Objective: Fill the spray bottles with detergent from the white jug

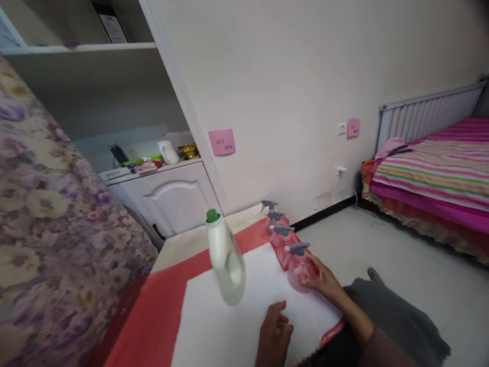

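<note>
A pink see-through spray bottle [300, 272] with a grey trigger head stands at the right edge of the white sheet [206, 326]. My right hand [321, 278] is wrapped round its right side. Behind it, several more spray bottles [282, 239] of the same kind form a row along the table's right edge. Left of them stands a large pale green jug [227, 265] with a green spout and a side handle. My left hand [274, 331] is over the near part of the sheet, fingers loosely curled and apart, holding nothing.
The sheet lies on a table with a red cover [153, 306]. A floral curtain [57, 229] hangs at left, beside a cabinet [175, 193] with small items on it. At right are a grey stool [393, 316] and a bed [439, 178].
</note>
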`<state>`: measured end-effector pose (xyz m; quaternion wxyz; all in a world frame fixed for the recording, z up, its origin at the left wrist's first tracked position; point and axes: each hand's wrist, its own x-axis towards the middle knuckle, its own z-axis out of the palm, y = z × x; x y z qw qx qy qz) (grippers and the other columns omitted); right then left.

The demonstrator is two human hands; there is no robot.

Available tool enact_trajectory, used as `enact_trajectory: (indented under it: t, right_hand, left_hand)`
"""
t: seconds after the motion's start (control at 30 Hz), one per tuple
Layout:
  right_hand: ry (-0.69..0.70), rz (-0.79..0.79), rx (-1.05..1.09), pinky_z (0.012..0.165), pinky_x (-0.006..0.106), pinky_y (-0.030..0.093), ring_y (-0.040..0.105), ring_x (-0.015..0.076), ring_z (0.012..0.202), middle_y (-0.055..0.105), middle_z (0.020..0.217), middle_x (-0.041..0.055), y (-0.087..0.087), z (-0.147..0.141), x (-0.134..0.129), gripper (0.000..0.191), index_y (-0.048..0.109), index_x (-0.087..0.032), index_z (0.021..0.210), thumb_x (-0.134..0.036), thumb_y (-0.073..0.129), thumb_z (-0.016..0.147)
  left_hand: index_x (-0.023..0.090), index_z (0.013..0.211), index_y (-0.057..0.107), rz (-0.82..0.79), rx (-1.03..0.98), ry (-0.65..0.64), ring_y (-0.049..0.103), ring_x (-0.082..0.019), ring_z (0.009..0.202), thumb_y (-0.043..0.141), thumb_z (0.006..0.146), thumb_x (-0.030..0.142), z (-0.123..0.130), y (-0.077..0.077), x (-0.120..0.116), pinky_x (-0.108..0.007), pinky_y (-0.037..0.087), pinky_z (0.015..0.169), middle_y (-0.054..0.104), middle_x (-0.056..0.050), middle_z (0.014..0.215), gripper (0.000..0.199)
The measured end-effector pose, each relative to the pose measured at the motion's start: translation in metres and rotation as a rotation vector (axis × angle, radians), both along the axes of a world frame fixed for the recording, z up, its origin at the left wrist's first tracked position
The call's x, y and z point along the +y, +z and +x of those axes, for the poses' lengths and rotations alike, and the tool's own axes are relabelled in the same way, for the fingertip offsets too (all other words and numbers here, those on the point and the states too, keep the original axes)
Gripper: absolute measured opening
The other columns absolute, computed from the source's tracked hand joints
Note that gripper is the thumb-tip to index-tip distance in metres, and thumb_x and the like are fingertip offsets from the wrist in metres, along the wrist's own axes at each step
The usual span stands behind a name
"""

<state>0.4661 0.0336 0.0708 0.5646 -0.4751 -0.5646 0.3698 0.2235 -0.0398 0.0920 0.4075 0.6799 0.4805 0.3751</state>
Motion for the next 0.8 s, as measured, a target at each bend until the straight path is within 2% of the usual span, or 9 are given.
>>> enact_trajectory:
  t: [0.27,0.5,0.7,0.8]
  right_hand:
    - [0.020,0.016,0.001,0.110,0.047,0.035,0.045,0.0326,0.131,0.052,0.140,0.0133,-0.003,0.000,0.002,0.081,0.051,-0.020,0.131,-0.038,0.082,0.059]
    - [-0.007,0.032,0.000,0.109,0.047,0.036,0.047,0.0320,0.130,0.052,0.140,0.0145,0.000,-0.004,0.001,0.084,0.049,-0.020,0.132,-0.044,0.080,0.058]
    - [-0.152,0.031,-0.022,0.108,0.048,0.036,0.050,0.0323,0.126,0.054,0.134,0.0125,0.009,-0.009,-0.009,0.087,0.050,-0.023,0.130,-0.038,0.083,0.051]
    - [-0.265,0.039,-0.033,0.106,0.046,0.039,0.052,0.0298,0.121,0.056,0.127,0.0109,0.021,-0.005,-0.023,0.077,0.050,-0.023,0.128,-0.037,0.080,0.058]
  left_hand:
    - [0.021,0.104,0.065,0.031,0.040,0.006,0.062,-0.023,0.089,0.059,0.073,0.017,-0.001,-0.012,0.000,-0.033,0.048,0.084,0.068,-0.007,0.093,0.031]
    - [0.020,0.100,0.066,0.078,0.036,-0.010,0.064,-0.024,0.087,0.063,0.073,0.025,-0.003,-0.017,0.005,-0.034,0.050,0.083,0.070,-0.007,0.092,0.027]
    - [0.019,0.103,0.067,0.137,0.026,-0.018,0.067,-0.025,0.096,0.062,0.076,0.034,-0.010,-0.028,0.004,-0.035,0.054,0.088,0.073,-0.009,0.103,0.031]
    - [0.018,0.105,0.068,0.250,0.076,-0.002,0.066,-0.026,0.105,0.061,0.077,0.041,-0.019,-0.038,-0.002,-0.037,0.052,0.096,0.072,-0.010,0.109,0.036]
